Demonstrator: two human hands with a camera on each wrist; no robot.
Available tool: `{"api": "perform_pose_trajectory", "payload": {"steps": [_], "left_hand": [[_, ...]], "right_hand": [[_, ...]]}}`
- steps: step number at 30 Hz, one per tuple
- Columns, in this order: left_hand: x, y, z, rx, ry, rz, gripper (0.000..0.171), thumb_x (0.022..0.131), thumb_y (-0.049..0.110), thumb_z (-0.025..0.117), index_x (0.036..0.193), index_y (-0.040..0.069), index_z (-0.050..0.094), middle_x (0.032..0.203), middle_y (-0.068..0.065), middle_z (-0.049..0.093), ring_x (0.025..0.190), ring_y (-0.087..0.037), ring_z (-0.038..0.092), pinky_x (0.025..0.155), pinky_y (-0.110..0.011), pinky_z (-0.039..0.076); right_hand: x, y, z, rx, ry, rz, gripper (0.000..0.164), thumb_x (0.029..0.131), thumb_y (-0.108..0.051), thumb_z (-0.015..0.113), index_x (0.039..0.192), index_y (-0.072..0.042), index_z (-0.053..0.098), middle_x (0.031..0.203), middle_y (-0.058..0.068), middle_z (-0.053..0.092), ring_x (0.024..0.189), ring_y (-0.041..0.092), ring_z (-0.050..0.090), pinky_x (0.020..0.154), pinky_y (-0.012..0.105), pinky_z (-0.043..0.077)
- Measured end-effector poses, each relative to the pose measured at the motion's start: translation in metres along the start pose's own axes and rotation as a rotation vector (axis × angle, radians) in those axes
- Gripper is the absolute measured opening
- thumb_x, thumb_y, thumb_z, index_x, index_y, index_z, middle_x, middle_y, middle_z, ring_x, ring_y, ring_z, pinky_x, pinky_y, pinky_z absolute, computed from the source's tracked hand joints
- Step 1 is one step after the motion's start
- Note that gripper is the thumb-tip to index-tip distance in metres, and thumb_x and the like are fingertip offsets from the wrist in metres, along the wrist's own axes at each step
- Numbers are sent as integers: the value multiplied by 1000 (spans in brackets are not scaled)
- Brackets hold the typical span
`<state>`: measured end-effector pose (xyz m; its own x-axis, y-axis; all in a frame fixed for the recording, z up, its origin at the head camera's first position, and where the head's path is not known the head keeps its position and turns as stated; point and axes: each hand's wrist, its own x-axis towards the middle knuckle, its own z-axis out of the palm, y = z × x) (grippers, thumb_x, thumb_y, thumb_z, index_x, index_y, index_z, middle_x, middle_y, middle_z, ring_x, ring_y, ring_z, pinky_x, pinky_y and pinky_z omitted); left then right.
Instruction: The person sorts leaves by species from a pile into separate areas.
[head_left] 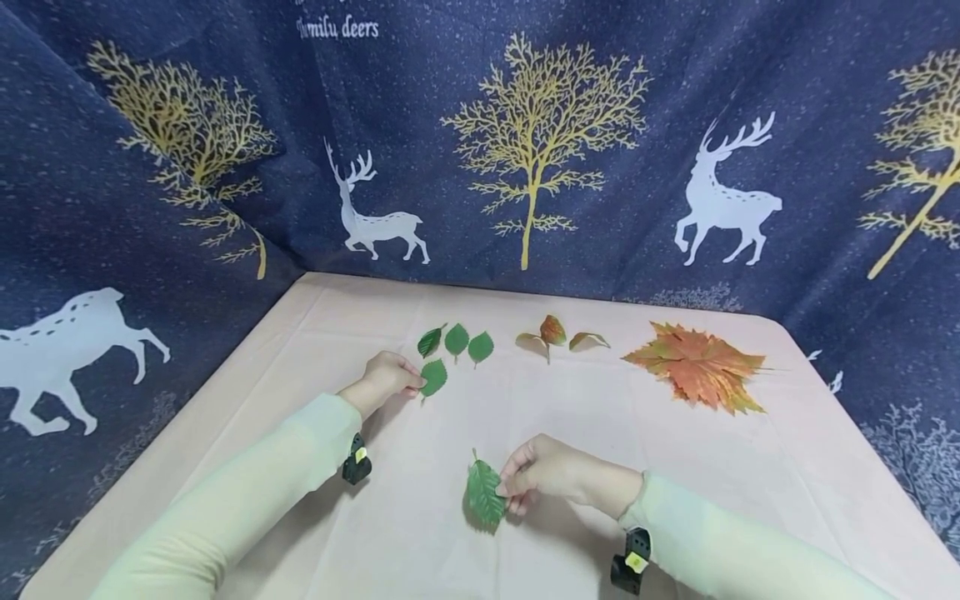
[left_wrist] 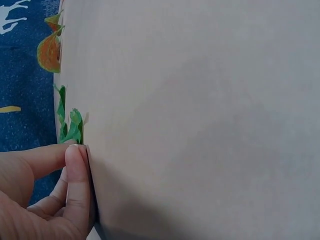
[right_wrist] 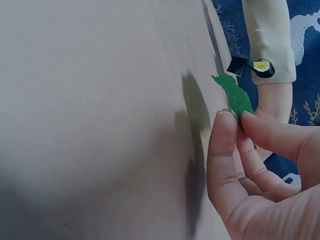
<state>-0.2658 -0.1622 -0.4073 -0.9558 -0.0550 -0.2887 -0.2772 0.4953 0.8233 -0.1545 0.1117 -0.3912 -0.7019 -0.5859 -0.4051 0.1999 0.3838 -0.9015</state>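
Observation:
Between thumb and fingertips, my left hand [head_left: 387, 377] pinches the edge of a small green leaf [head_left: 434, 378] on the far left part of the table. Just beyond it, three more green leaves [head_left: 456, 340] lie in a short row. My right hand [head_left: 551, 475] pinches a larger toothed green leaf [head_left: 485, 495] by its side, near the front middle. In the right wrist view that leaf [right_wrist: 235, 95] stands up from the thumb and finger, raised off the cloth, with its shadow beside it. The left wrist view shows the left hand [left_wrist: 50, 190] at green leaves, partly hidden by the fingers.
Three orange-brown leaves [head_left: 552, 330] lie at the back middle, some curled. To their right is a pile of orange maple leaves [head_left: 693, 367]. A pale cloth covers the table [head_left: 375, 533]. Behind hangs a dark blue curtain [head_left: 465, 67] with deer and trees.

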Motion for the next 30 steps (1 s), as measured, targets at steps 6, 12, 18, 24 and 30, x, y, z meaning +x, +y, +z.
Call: {"api": "perform_pose_trajectory", "payload": {"steps": [6,12,18,24,30], "left_hand": [[-1,0,0,-39,-5,0,14,80,-3,72,91,-9,66,73,-8,70,54,-4,61,62,-17,61],[-1,0,0,-35,-12,1,13,81,-3,72,91,-9,66,75,-8,69,55,-4,61,63,-17,61],[-1,1,1,-35,-17,6,12,81,-2,71,90,-8,66,73,-6,68,55,-4,60,61,-16,60],[-1,0,2,-21,-9,4,10,82,-2,71,89,-6,65,71,-5,67,55,-4,60,61,-16,60],[-2,-1,1,-25,3,6,12,82,-1,71,91,-7,65,74,-6,69,54,-3,60,62,-16,60]], "right_hand": [[4,-4,-5,-1,7,2,11,85,2,65,92,11,66,68,5,69,58,11,63,62,24,61],[13,-11,-13,-5,24,-9,13,86,1,64,95,12,66,70,7,70,60,11,64,65,25,61],[25,-15,-21,-25,58,-2,14,87,4,62,97,13,66,69,5,69,61,10,64,66,25,62],[38,-18,-26,-42,98,-1,13,86,4,63,97,11,66,71,6,70,61,11,64,67,26,62],[56,-21,-26,-31,167,26,10,86,4,64,95,8,67,73,9,71,62,12,65,70,29,63]]}}
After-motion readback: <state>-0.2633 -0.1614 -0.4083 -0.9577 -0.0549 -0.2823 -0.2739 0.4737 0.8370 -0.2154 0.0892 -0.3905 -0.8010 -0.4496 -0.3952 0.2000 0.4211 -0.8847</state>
